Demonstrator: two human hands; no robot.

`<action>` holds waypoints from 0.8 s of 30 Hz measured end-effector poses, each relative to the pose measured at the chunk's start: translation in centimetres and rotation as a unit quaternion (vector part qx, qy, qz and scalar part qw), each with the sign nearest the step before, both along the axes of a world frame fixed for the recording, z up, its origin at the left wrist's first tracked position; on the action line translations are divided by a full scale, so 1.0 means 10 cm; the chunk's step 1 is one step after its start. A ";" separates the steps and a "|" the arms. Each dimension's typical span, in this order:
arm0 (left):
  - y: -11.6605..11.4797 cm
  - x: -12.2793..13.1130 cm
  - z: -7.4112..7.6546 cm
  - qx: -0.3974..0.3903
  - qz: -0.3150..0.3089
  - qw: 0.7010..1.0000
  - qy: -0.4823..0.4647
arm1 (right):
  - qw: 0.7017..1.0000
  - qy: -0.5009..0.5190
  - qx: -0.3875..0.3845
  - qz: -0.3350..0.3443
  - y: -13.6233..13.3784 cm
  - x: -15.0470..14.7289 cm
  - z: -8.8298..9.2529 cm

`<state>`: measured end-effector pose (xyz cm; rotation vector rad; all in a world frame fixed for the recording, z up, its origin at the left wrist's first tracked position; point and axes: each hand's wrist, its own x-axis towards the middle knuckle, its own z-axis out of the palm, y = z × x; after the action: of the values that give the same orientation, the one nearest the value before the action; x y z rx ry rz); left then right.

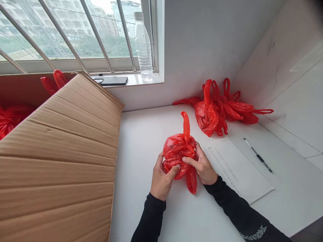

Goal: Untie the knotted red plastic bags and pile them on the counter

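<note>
A tied red plastic bag [178, 148] is between my two hands, just over the white table [141, 141]. One handle loop of the bag points up and the other hangs down toward me. My left hand [163, 178] grips its lower left side, thumb across the front. On the right side, my right hand [202, 164] holds it with the thumb pressed on the front and the fingers behind. What the bag contains is hidden by the crumpled plastic. A printed sheet of paper [234, 168] lies beside my right wrist.
Several knotted red bags [214, 111] lie against the back wall. A pen [257, 155] rests right of the paper. At the left stands a cardboard box [63, 151] with more red bags [15, 117] inside. A plastic bottle [143, 47] and a phone [111, 80] are on the windowsill.
</note>
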<state>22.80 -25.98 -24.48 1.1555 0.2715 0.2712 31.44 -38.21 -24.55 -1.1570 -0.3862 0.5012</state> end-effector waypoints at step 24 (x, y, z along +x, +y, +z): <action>-0.06 -0.01 0.04 -0.006 -0.032 0.999 -0.002 | 0.999 0.022 -0.003 -0.024 -0.01 0.03 0.02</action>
<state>22.73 -26.54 -24.10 1.1503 0.2316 0.2156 31.70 -38.26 -24.40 -1.1570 -0.3179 0.4848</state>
